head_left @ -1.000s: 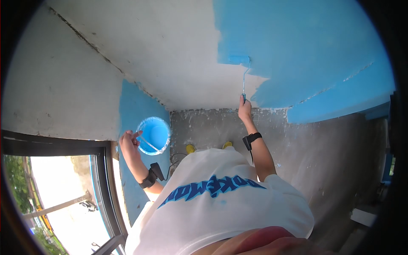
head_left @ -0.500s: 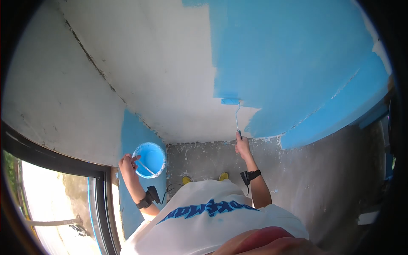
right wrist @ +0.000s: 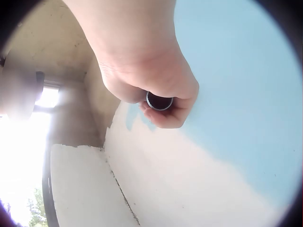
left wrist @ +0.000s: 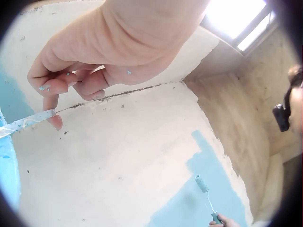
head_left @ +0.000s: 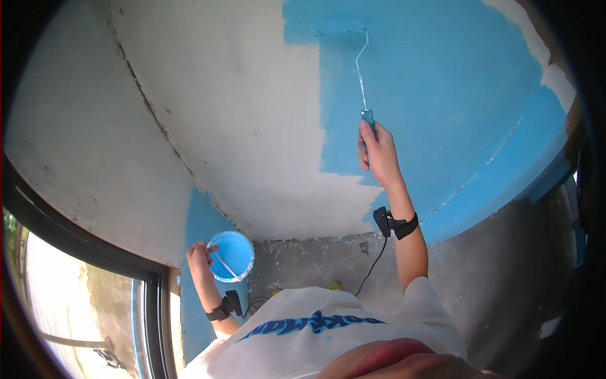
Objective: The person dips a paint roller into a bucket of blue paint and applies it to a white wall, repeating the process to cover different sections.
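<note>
My right hand (head_left: 380, 151) grips the handle (head_left: 367, 117) of a paint roller in the head view. The roller's blue sleeve (head_left: 341, 28) lies against the wall, across the left edge of the blue paint. The handle's round hollow end (right wrist: 160, 101) shows within my curled fingers in the right wrist view. At lower left, my left hand (head_left: 199, 256) holds a bucket of blue paint (head_left: 252, 258) by its bail handle (head_left: 226, 265). In the left wrist view, that paint-smeared bail (left wrist: 28, 122) hangs on a bent finger, and blue specks dot the fingers.
Bare white wall (head_left: 252, 139) lies left of the blue area (head_left: 442, 95), with a cracked corner line (head_left: 148, 104) beyond it. A dark window frame (head_left: 82, 237) stands at lower left. Grey floor (head_left: 303, 252) is below. Cables run from both wrist cameras.
My right arm has risen, taking the roller from the lower edge of the blue paint to higher on the wall. My left hand keeps hold of the bucket. The head view has tilted upward.
</note>
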A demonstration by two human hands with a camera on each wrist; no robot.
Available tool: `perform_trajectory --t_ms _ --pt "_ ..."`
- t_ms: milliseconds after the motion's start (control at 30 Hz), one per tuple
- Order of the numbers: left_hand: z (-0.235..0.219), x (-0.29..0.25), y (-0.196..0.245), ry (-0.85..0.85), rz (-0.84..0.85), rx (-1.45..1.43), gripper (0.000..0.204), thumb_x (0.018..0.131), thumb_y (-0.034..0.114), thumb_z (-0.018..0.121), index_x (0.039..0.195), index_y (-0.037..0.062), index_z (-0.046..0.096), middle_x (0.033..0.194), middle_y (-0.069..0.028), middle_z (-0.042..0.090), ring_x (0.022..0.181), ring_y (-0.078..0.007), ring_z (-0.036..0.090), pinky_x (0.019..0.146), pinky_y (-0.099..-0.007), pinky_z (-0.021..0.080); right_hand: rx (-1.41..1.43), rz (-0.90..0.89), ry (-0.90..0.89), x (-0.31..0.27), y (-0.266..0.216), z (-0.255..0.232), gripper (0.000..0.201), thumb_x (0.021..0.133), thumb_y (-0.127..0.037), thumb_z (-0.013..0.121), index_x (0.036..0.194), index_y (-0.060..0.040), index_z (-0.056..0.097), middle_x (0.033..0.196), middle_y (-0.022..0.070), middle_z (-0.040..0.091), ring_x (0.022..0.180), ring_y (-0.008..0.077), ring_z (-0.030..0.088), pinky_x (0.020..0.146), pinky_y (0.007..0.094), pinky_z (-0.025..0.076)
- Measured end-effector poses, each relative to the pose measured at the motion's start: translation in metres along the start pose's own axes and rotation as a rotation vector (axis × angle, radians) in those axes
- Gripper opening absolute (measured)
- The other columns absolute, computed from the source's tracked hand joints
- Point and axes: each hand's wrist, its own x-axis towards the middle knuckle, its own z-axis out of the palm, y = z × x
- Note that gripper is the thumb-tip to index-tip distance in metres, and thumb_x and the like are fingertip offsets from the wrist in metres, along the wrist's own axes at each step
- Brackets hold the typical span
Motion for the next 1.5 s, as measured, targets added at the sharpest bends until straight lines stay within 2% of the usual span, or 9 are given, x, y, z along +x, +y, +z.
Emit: perform_trajectory --t_ms 167,333,533,733,833,967,1133,1433,1500 --pt "0.0 0.001 -0.001 0.004 -0.01 -0.022 0.022 0.087 0.012 0.04 0.068 0.0087 0.051 0.057 -0.0004 0.046 0.07 -0.0193 0.068 0.042 -0.0225 0.028 0.129 -0.002 0.001 0.031 0.004 0.025 0.037 0.097 -0.04 0.048 0.079 -0.0082 0.044 0.06 -0.0043 0.037 0.044 0.0044 0.034 0.038 0.0212 0.03" --pt "-0.003 0.003 -0.005 0.022 -0.003 -0.039 0.024 0.09 0.014 0.038 0.071 0.0077 0.051 0.053 0.0001 0.042 0.065 -0.0188 0.066 0.041 -0.0215 0.028 0.227 0.129 0.0 0.035 0.082 0.036 0.039 0.096 -0.045 0.049 0.081 -0.0095 0.044 0.059 -0.005 0.035 0.044 0.0046 0.03 0.039 0.0219 0.026" --pt "-0.009 0.006 -0.01 0.07 -0.038 -0.017 0.02 0.084 0.01 0.04 0.068 0.008 0.052 0.056 -0.0013 0.047 0.07 -0.0203 0.068 0.043 -0.0225 0.028 0.345 0.369 -0.033 -0.027 0.205 0.038 0.039 0.097 -0.045 0.047 0.077 -0.0114 0.042 0.057 -0.0039 0.036 0.041 0.0063 0.032 0.038 0.023 0.028" --pt "-0.005 0.005 -0.01 0.087 -0.023 0.021 0.021 0.087 0.014 0.039 0.074 0.0051 0.053 0.057 -0.0072 0.054 0.057 -0.0161 0.062 0.04 -0.0215 0.029 0.27 0.547 0.02 -0.09 0.264 0.022 0.038 0.097 -0.044 0.047 0.077 -0.0116 0.042 0.057 -0.0047 0.035 0.042 0.0055 0.033 0.039 0.0232 0.029" --pt "-0.004 0.003 -0.008 0.098 -0.003 0.016 0.02 0.086 0.014 0.04 0.077 0.0034 0.054 0.059 -0.0116 0.058 0.054 -0.0143 0.059 0.04 -0.0215 0.03 0.419 0.665 -0.041 -0.101 0.251 0.01 0.039 0.097 -0.044 0.047 0.078 -0.011 0.041 0.057 -0.0057 0.033 0.043 0.0046 0.031 0.038 0.0217 0.027" --pt "-0.012 0.007 -0.01 0.118 -0.047 0.034 0.018 0.086 0.013 0.041 0.076 0.0059 0.054 0.057 -0.0026 0.05 0.069 -0.0182 0.067 0.043 -0.0215 0.028 0.538 0.738 -0.085 -0.11 0.216 -0.017 0.039 0.097 -0.044 0.047 0.078 -0.0101 0.042 0.057 -0.0065 0.03 0.042 0.0036 0.028 0.037 0.02 0.024" --pt "-0.018 0.009 -0.017 0.098 -0.042 -0.012 0.02 0.087 0.016 0.04 0.077 0.0045 0.053 0.056 -0.0087 0.056 0.06 -0.0156 0.063 0.042 -0.0215 0.029 0.488 0.578 -0.013 -0.106 0.162 -0.047 0.039 0.099 -0.044 0.043 0.079 -0.0097 0.042 0.057 -0.0067 0.029 0.042 0.0027 0.025 0.035 0.0193 0.021" --pt "-0.001 0.006 -0.008 0.074 -0.007 -0.024 0.019 0.088 0.018 0.044 0.078 0.0043 0.053 0.054 -0.0058 0.053 0.06 -0.0151 0.063 0.041 -0.0218 0.029 0.292 0.107 0.044 -0.008 0.013 -0.109 0.038 0.099 -0.042 0.043 0.081 -0.0087 0.041 0.057 -0.0051 0.03 0.043 0.0039 0.027 0.036 0.0211 0.021" --pt "0.001 0.001 -0.003 0.05 -0.021 -0.02 0.019 0.088 0.015 0.042 0.076 0.0053 0.053 0.059 -0.0032 0.051 0.07 -0.0189 0.067 0.043 -0.0222 0.028 0.241 0.054 0.037 0.009 -0.001 -0.11 0.039 0.099 -0.044 0.043 0.081 -0.009 0.041 0.058 -0.0052 0.03 0.043 0.004 0.026 0.037 0.0211 0.021"
